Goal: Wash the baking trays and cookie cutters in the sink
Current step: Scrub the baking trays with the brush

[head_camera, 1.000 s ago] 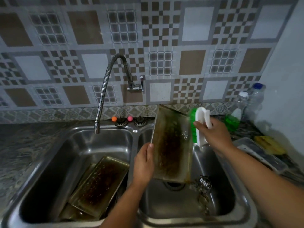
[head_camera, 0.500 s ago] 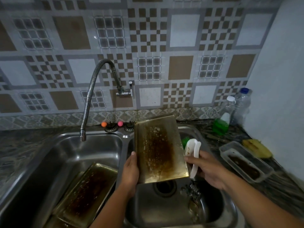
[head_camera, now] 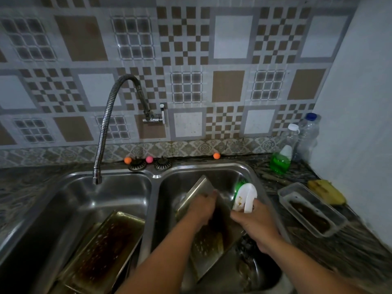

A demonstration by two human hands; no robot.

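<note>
The left hand (head_camera: 201, 206) grips a tilted tray (head_camera: 209, 240) (right basin); the right hand (head_camera: 253, 222) holds a brush (head_camera: 246, 197) beside it.

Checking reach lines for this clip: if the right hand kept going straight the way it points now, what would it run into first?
The right hand grips the scrub brush and points away, toward the back of the right sink basin. Carried on, the brush would probably meet that back wall first, though depth is hard to judge here.
</note>
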